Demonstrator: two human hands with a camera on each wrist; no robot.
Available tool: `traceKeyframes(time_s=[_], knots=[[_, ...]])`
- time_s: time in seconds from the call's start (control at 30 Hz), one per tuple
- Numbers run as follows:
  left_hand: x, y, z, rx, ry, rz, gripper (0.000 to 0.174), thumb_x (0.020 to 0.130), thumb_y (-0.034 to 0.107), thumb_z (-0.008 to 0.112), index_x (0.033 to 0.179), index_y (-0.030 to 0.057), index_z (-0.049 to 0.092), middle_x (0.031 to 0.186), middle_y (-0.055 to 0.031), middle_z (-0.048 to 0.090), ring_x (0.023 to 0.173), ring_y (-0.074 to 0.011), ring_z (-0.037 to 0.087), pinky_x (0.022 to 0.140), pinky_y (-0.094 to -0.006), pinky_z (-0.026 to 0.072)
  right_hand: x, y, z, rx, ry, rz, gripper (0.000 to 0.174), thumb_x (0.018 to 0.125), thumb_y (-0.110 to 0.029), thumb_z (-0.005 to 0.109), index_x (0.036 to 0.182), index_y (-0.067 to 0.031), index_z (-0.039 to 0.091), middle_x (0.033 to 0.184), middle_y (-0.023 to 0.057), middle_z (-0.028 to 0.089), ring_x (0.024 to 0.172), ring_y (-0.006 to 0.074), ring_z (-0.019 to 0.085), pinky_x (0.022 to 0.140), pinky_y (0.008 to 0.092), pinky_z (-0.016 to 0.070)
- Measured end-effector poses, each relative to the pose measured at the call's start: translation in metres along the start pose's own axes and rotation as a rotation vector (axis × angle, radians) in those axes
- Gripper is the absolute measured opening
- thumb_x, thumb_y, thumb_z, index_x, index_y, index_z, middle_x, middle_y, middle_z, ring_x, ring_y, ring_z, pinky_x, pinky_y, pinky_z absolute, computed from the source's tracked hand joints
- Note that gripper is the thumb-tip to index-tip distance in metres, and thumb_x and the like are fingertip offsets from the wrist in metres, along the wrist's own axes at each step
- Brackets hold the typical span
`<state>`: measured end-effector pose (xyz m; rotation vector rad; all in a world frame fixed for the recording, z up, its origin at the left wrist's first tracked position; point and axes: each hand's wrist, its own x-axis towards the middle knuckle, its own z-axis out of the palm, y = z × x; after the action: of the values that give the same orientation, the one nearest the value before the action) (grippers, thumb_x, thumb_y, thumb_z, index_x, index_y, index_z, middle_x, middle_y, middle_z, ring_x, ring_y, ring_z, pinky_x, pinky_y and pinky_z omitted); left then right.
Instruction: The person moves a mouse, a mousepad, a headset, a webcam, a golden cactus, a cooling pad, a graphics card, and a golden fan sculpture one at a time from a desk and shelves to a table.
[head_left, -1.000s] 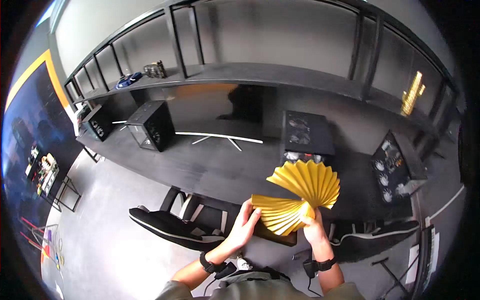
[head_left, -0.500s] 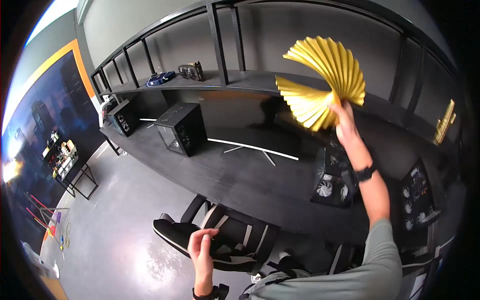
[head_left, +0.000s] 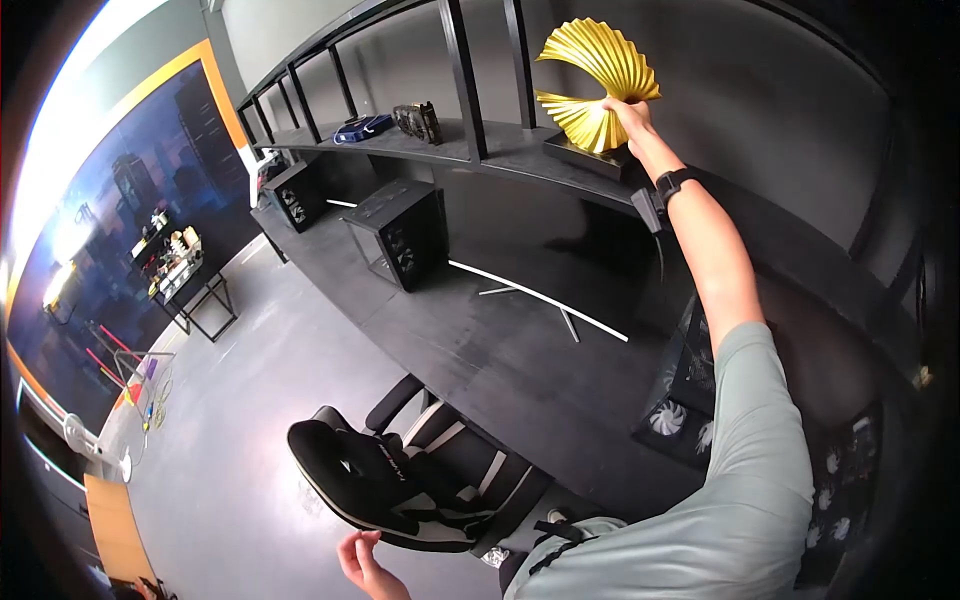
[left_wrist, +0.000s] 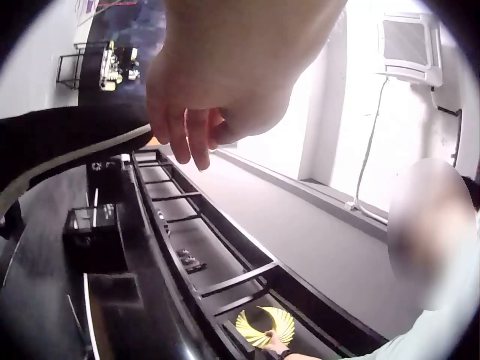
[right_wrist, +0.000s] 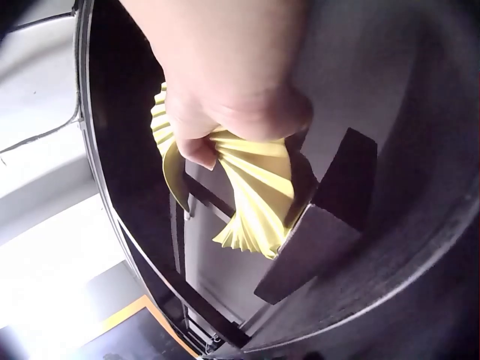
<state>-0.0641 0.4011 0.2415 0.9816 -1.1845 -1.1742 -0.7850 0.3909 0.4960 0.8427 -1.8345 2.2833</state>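
Observation:
My right hand point(head_left: 634, 120) grips a gold pleated fan-shaped ornament point(head_left: 607, 62) at its narrow middle, with the arm stretched up and forward. Under the fan is its dark block base point(head_left: 580, 157), right at the upper shelf point(head_left: 510, 150). In the right wrist view, thumb and fingers close round the folds of the ornament point(right_wrist: 259, 180), and the base point(right_wrist: 307, 251) stands close over the shelf surface. Low in the head view, near the chair back, my left hand point(head_left: 368, 565) hangs with loosely curled fingers and nothing in it.
Further left on the shelf lie a blue object point(head_left: 362, 128) and a graphics card point(head_left: 417, 122). A black post point(head_left: 460, 80) rises left of the ornament. Below, the desk point(head_left: 440, 340) bears a monitor and several PC cases point(head_left: 395, 235). A black-and-white chair point(head_left: 400, 480) stands in front.
The ornament has gone from in front of my body up to the shelf in my right hand. My left hand has come off it and dropped low to the left. The view has turned.

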Motion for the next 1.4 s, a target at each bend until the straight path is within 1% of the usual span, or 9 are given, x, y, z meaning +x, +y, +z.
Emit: traceKeyframes(time_s=[0.23, 0.57, 0.73, 0.8, 0.87, 0.93, 1.13, 1.27, 1.4], knots=[[-0.058, 0.015, 0.006, 0.073, 0.241, 0.004, 0.017, 0.088, 0.009, 0.055, 0.099, -0.0035, 0.055, 0.089, -0.0104, 0.057, 0.085, -0.0205, 0.058, 0.081, -0.0354, 0.0502, 0.038, 0.034, 0.021, -0.018, -0.094, -0.052, 0.034, 0.068, -0.016, 0.070, 0.097, -0.0001, 0.062, 0.096, 0.0071, 0.063, 0.089, 0.0160, 0.060, 0.080, 0.0282, 0.0450], [-0.078, 0.022, -0.001, 0.085, 0.288, -0.068, 0.017, 0.087, 0.009, 0.055, 0.101, -0.0013, 0.055, 0.092, -0.0098, 0.058, 0.086, -0.0197, 0.058, 0.082, -0.0354, 0.0501, 0.064, 0.071, 0.008, -0.039, -0.086, 0.011, 0.053, 0.065, -0.024, 0.073, 0.108, 0.0016, 0.057, 0.103, 0.0107, 0.062, 0.096, 0.0210, 0.059, 0.089, 0.0304, 0.0421], [-0.069, 0.021, -0.013, 0.090, 0.256, -0.092, 0.018, 0.087, 0.010, 0.056, 0.102, -0.0011, 0.055, 0.092, -0.0112, 0.058, 0.086, -0.0203, 0.057, 0.083, -0.0364, 0.0499, 0.027, 0.050, 0.010, -0.549, 0.032, 0.120, 0.089, 0.065, -0.044, 0.074, 0.128, 0.0079, 0.039, 0.131, 0.0272, 0.043, 0.126, 0.0342, 0.041, 0.102, 0.0390, 0.0346], [-0.062, 0.013, -0.025, 0.065, 0.227, -0.121, 0.019, 0.087, 0.010, 0.057, 0.102, -0.0009, 0.054, 0.093, -0.0113, 0.058, 0.087, -0.0205, 0.057, 0.084, -0.0370, 0.0499, 0.008, 0.059, 0.023, -0.735, 0.355, -0.024, 0.083, 0.067, -0.039, 0.073, 0.128, 0.0046, 0.039, 0.134, 0.0270, 0.039, 0.128, 0.0369, 0.034, 0.104, 0.0423, 0.0300], [-0.058, 0.001, -0.042, 0.051, 0.230, -0.146, 0.020, 0.087, 0.010, 0.057, 0.103, -0.0008, 0.054, 0.094, -0.0113, 0.058, 0.088, -0.0208, 0.057, 0.084, -0.0376, 0.0499, -0.027, 0.052, 0.022, -0.555, 0.439, -0.340, 0.069, 0.070, -0.030, 0.070, 0.125, 0.0003, 0.041, 0.131, 0.0259, 0.039, 0.125, 0.0370, 0.033, 0.103, 0.0446, 0.0275], [-0.051, -0.014, -0.064, 0.024, 0.174, -0.114, 0.014, 0.088, 0.011, 0.052, 0.097, 0.0014, 0.056, 0.084, -0.0066, 0.059, 0.079, -0.0158, 0.059, 0.079, -0.0301, 0.0470, -0.072, 0.046, 0.039, -0.296, 0.324, -0.525, 0.056, 0.073, -0.020, 0.066, 0.121, -0.0016, 0.044, 0.123, 0.0203, 0.045, 0.115, 0.0313, 0.042, 0.099, 0.0414, 0.0331], [-0.026, -0.010, -0.151, -0.028, 0.034, -0.172, 0.014, 0.088, 0.010, 0.054, 0.097, 0.0001, 0.056, 0.086, -0.0069, 0.059, 0.085, -0.0181, 0.061, 0.080, -0.0323, 0.0471, -0.396, -0.072, 0.160, 0.266, -0.407, -0.115, 0.036, 0.079, -0.003, 0.057, 0.114, -0.0024, 0.051, 0.116, 0.0089, 0.051, 0.107, 0.0171, 0.048, 0.095, 0.0299, 0.0367], [-0.021, -0.001, -0.236, -0.053, 0.045, -0.199, 0.015, 0.089, 0.011, 0.054, 0.098, 0.0001, 0.056, 0.087, -0.0075, 0.060, 0.086, -0.0184, 0.061, 0.082, -0.0328, 0.0464, -0.563, -0.116, 0.223, 0.379, -1.052, 0.062, 0.024, 0.084, -0.004, 0.055, 0.107, -0.0019, 0.055, 0.106, 0.0095, 0.060, 0.095, 0.0148, 0.057, 0.090, 0.0282, 0.0431], [-0.031, -0.011, -0.317, -0.050, 0.125, -0.243, 0.016, 0.090, 0.013, 0.054, 0.100, 0.0010, 0.056, 0.090, -0.0080, 0.063, 0.087, -0.0180, 0.061, 0.083, -0.0312, 0.0454, -0.642, -0.126, 0.265, 0.230, -1.416, 0.226, 0.017, 0.086, -0.006, 0.056, 0.102, -0.0011, 0.057, 0.100, 0.0085, 0.063, 0.095, 0.0153, 0.060, 0.088, 0.0297, 0.0459]])
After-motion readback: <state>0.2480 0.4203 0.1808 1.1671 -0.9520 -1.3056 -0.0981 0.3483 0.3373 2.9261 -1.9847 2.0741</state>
